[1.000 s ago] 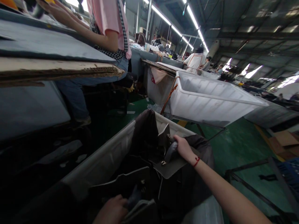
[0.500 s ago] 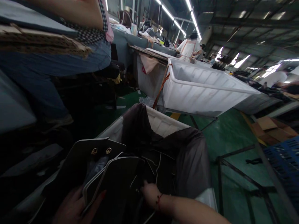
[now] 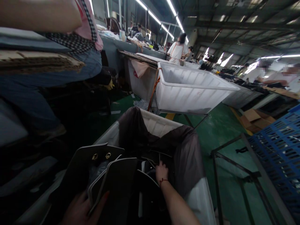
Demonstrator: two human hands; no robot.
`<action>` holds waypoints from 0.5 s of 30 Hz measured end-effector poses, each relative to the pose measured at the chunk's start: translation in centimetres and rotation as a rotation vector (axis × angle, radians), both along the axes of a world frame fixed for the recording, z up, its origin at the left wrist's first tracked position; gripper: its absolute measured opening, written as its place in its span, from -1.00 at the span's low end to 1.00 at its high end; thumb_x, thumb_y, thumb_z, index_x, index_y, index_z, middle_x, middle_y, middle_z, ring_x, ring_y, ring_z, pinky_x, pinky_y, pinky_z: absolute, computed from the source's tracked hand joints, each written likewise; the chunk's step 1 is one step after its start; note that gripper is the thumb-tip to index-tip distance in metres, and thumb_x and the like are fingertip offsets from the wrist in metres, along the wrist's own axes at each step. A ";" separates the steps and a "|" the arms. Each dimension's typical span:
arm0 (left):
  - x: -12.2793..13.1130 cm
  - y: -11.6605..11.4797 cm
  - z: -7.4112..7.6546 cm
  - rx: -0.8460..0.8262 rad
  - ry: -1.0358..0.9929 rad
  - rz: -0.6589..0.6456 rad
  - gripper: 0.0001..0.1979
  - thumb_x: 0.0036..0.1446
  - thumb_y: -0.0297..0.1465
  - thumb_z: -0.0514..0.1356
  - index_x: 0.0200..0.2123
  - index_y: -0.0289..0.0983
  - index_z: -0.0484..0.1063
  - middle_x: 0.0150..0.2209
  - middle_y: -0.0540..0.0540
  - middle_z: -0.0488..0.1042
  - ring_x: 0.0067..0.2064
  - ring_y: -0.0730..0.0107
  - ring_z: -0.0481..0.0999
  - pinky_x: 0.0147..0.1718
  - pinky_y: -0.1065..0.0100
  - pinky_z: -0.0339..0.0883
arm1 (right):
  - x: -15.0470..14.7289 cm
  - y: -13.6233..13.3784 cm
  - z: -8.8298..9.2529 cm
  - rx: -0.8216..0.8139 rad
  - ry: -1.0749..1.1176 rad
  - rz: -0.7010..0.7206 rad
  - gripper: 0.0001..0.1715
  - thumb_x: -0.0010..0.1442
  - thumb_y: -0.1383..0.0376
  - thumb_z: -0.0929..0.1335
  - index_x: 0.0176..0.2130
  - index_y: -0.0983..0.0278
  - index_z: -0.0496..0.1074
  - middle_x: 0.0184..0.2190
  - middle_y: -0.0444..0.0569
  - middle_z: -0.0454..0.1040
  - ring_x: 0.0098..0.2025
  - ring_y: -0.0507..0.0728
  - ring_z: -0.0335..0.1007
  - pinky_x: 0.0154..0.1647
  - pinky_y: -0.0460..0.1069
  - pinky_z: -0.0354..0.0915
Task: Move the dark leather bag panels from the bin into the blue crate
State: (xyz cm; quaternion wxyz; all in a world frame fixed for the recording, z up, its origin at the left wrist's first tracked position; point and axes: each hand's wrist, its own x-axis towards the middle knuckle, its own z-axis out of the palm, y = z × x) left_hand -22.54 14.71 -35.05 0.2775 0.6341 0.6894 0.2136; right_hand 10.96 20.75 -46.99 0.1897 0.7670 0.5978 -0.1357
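Observation:
My left hand [image 3: 83, 207] is closed round the lower edge of a dark bag [image 3: 117, 184], its stiff panels edged in pale trim. Two gold-coloured metal fittings show near the top of its rear panel, and crumpled clear plastic sits between the panels. Inside a white bin [image 3: 156, 123] lined with dark cloth, my right hand [image 3: 162, 172] reaches down at the end of an outstretched arm, a red string on the wrist. Its fingers are closed at the edge of a dark panel [image 3: 150, 157]; the fingertips are partly hidden. More dark, pale-edged pieces lie about that hand.
A larger white bin [image 3: 192, 97] stands ahead on a metal frame. At right are a blue plastic crate [image 3: 278, 147], a metal frame [image 3: 236, 162] and a cardboard box [image 3: 255, 118]. A person in jeans [image 3: 77, 70] is close at left, beside stacked cardboard [image 3: 39, 62]. Other people work farther back.
My right hand has moved forward and rightward, deeper into the bin, away from the bag in my left hand. My left hand keeps its hold. The view has turned slightly right.

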 end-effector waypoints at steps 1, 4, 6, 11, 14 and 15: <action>0.1 0.0 0.2 -0.034 -0.009 0.002 -0.55 0.06 0.03 0.07 -0.19 -0.12 0.54 -0.08 -0.11 0.52 -0.01 0.15 0.45 0.04 0.11 0.36 | 0.4 -0.3 0.3 -0.001 -0.013 -0.020 -0.45 0.19 0.56 0.03 -0.15 0.33 0.48 0.05 0.22 0.31 -0.04 0.25 0.41 -0.19 0.09 0.40; 0.1 0.2 0.8 -0.093 -0.026 0.017 -0.50 0.03 0.06 0.07 -0.18 -0.15 0.53 -0.11 -0.14 0.50 -0.04 0.15 0.45 0.02 0.11 0.36 | 1.6 -0.9 1.3 -0.053 -0.012 -0.062 -0.47 0.20 0.56 0.04 -0.16 0.36 0.49 -0.11 0.21 0.45 -0.16 0.17 0.48 -0.25 0.00 0.40; 0.1 0.2 1.2 -0.089 -0.036 0.023 -0.49 0.02 0.06 0.08 -0.18 -0.17 0.54 -0.12 -0.17 0.49 -0.04 0.12 0.44 0.02 0.09 0.34 | 1.8 -1.1 2.2 -0.100 0.011 -0.048 -0.53 0.21 0.53 0.09 -0.19 0.37 0.51 -0.24 0.18 0.51 -0.21 0.15 0.50 -0.26 -0.05 0.40; 0.4 0.7 2.7 -0.104 -0.044 -0.021 -0.47 0.07 0.04 0.04 -0.16 -0.22 0.54 -0.09 -0.25 0.48 0.00 0.07 0.43 0.05 0.07 0.31 | -0.8 -1.6 7.0 -0.178 0.072 0.134 -0.63 0.14 0.54 0.18 -0.24 0.40 0.52 -0.26 0.20 0.53 -0.16 0.23 0.49 -0.19 0.01 0.40; 0.5 0.5 3.7 -0.023 0.048 -0.076 -0.48 0.16 -0.05 -0.06 -0.15 -0.26 0.53 -0.11 -0.29 0.50 -0.05 0.05 0.44 0.01 0.05 0.33 | -2.7 -2.9 13.0 -0.175 0.121 0.261 -0.70 0.05 0.53 0.24 -0.26 0.40 0.50 -0.26 0.18 0.52 -0.18 0.29 0.48 -0.22 0.07 0.42; 0.4 0.2 4.1 0.020 0.082 -0.104 -0.46 0.18 -0.09 -0.12 -0.14 -0.27 0.53 -0.14 -0.31 0.51 -0.08 0.02 0.45 -0.02 0.00 0.33 | -2.9 -3.5 15.7 -0.146 0.137 0.311 -0.71 0.03 0.52 0.25 -0.25 0.39 0.48 -0.25 0.16 0.51 -0.19 0.29 0.48 -0.24 0.08 0.42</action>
